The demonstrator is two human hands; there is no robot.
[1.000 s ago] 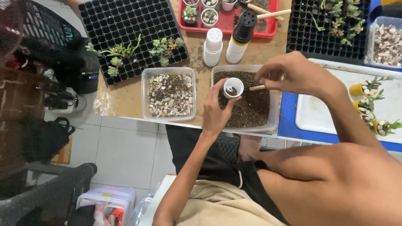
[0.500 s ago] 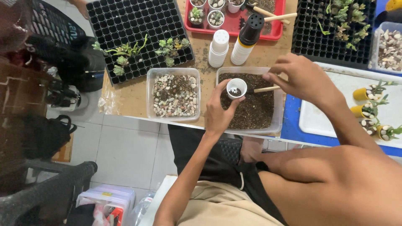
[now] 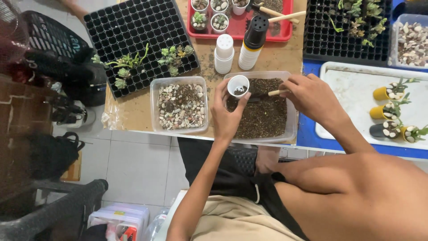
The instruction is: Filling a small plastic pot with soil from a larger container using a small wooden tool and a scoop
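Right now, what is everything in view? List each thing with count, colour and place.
small pot: one, white, held over the soil tub
soil tub: one, clear, dark soil, table edge
wooden-handled scoop: one, in the soil tub
pebble tub: one, clear, mixed pebbles, beside the soil tub
seedling trays: two, black, far left and far right, some succulents
stacked pots: one white stack; a second stack beside it, black pot on top
red tray: one, far side, small potted plants
white tray: one, at right, four planted pots lying on it
left hand: holds the small pot
right hand: holds the wooden-handled scoop
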